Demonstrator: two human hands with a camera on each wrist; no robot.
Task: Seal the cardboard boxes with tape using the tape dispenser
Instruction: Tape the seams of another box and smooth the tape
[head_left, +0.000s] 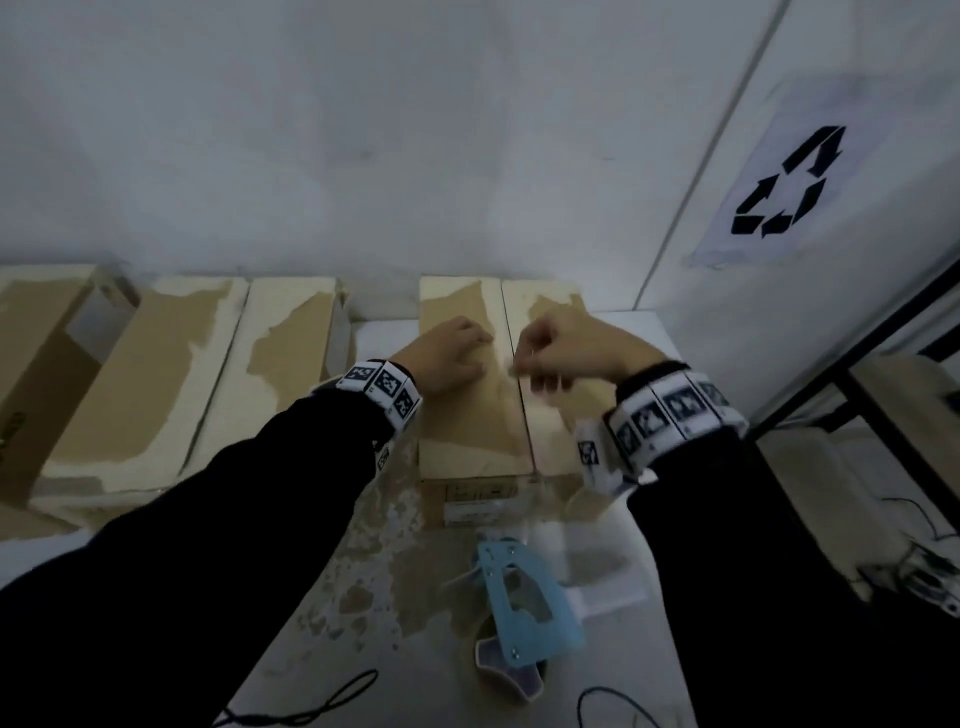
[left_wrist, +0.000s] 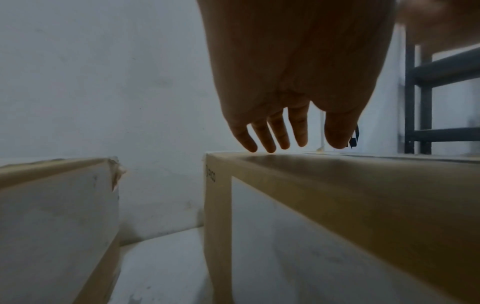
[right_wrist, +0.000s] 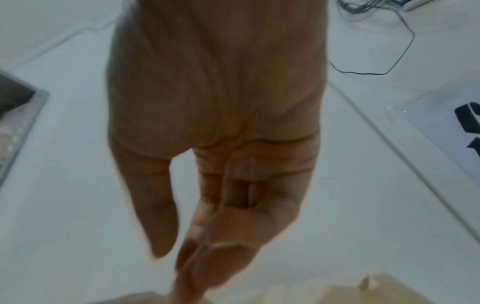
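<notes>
A closed cardboard box stands in the middle of the white table, its two top flaps meeting at a seam. My left hand lies flat on the left flap; in the left wrist view its straight fingers touch the top of the box. My right hand hovers over the seam with its fingertips down on it, blurred. In the right wrist view this hand shows its thumb apart from the fingers with nothing between them. The blue tape dispenser lies on the table in front of the box, untouched.
Two more closed boxes and an open one stand to the left against the wall. A black shelf frame is at the right. A black cable lies near the table's stained front part.
</notes>
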